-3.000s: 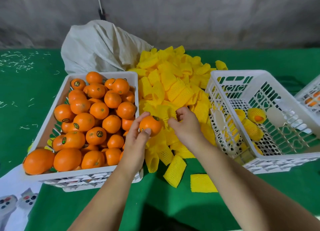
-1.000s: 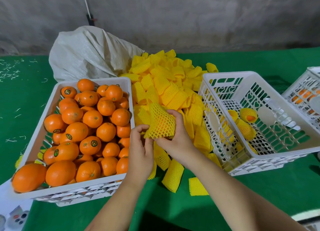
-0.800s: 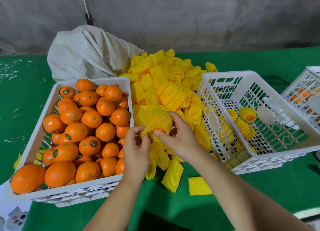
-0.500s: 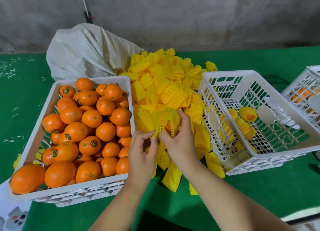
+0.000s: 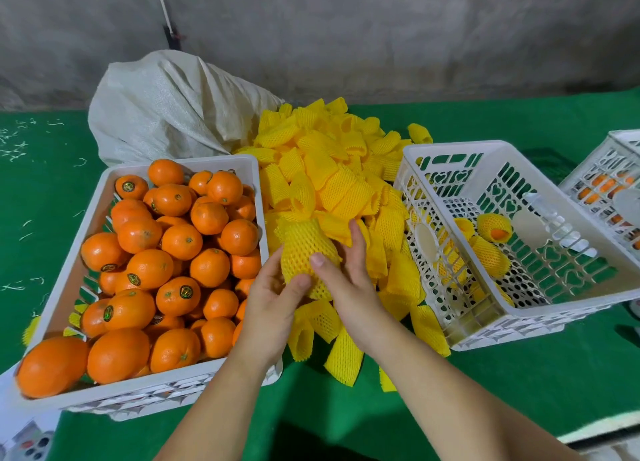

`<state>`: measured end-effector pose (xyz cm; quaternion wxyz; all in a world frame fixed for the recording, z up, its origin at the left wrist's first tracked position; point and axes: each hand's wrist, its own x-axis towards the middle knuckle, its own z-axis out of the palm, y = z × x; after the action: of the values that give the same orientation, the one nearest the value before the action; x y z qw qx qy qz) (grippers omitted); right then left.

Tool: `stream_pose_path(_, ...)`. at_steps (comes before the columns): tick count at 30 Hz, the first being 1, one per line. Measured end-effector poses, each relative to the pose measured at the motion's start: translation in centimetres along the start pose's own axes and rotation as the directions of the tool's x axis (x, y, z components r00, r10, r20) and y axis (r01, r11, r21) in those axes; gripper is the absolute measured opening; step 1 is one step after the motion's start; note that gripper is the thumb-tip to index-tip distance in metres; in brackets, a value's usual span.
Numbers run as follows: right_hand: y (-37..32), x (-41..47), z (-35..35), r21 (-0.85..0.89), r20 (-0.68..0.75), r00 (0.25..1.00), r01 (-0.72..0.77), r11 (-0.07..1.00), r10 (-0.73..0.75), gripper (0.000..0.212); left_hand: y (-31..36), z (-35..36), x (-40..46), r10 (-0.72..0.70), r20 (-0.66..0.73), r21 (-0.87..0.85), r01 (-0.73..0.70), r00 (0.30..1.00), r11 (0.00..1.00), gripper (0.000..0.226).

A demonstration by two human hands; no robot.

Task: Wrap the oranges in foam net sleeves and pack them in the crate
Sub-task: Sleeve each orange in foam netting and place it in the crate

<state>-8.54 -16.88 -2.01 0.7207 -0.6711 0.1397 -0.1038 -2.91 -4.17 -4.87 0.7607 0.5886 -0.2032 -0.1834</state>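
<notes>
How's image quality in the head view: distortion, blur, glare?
Head view: wide-angle bowing at the edges, the packing crate looks splayed; even, soft light, no harsh glare; mild softness on the left hand, right hand and sleeved orange; crate of oranges sharp.

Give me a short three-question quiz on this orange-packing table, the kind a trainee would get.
1. True or false: the crate on the right already holds some wrapped oranges.
2. What are both hands gripping right now?
A. a bare orange
B. an orange in a yellow foam sleeve
C. the white sack
3. Fill in: the loose foam sleeves lie heaped between the full crate of oranges and the ____ .

Key
1. True; a few sleeved oranges lie on its floor.
2. B; the left hand and right hand hold the sleeved orange over the heap.
3. packing crate on the right.
</notes>
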Motion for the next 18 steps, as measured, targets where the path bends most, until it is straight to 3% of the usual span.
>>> stream_pose_path(4,0.4,1.6,-1.3,0.016,0.016,0.996,-0.085,0.996,0.085,0.078,-0.6,0.3,0.0,-0.011,0.069,0.2,-0.003,0.998,0.98,0.083)
stream_pose_path(7,0.0,2.5,-3.9,0.139,-0.137,0.985,-0.084,0.987,0.103,0.098,-1.0,1.1,-0.2,0.076,0.178,0.538,-0.162,0.981,0.827,0.094)
stream_pose_path(9,-1.2,2.9,-6.9,0.115,-0.278,0.955,-0.075,0.991,0.105,0.112,-0.5,0.4,0.4,0.149,0.059,0.624,-0.153,0.987,0.766,0.083)
stream_pose_path(10,-1.8,3.1,-8.7,0.039,-0.354,0.932,-0.069,0.997,0.078,0.111,-0.1,-0.8,1.0,0.206,-0.024,0.685,-0.134,0.978,0.717,0.076)
stream_pose_path(12,-2.4,3.4,-12.8,-0.175,-0.484,0.875,-0.064,0.983,-0.029,0.089,0.2,-4.3,2.9,0.282,-0.152,0.853,-0.019,0.947,0.522,0.074)
stream_pose_path(15,-2.9,4.5,-18.8,-0.388,-0.662,0.731,-0.149,0.909,-0.163,0.074,-0.2,-8.6,4.9,0.209,-0.24,0.956,0.193,0.948,0.222,0.083)
stream_pose_path(16,-2.8,4.7,-20.4,-0.389,-0.713,0.683,-0.202,0.899,-0.155,0.074,-0.8,-9.0,4.9,0.212,-0.23,0.966,0.196,0.95,0.167,0.084)
stream_pose_path(18,-1.9,4.8,-22.8,-0.302,-0.786,0.615,-0.288,0.909,-0.066,0.069,-1.8,-9.2,4.8,0.264,-0.212,0.971,0.172,0.941,0.169,0.079)
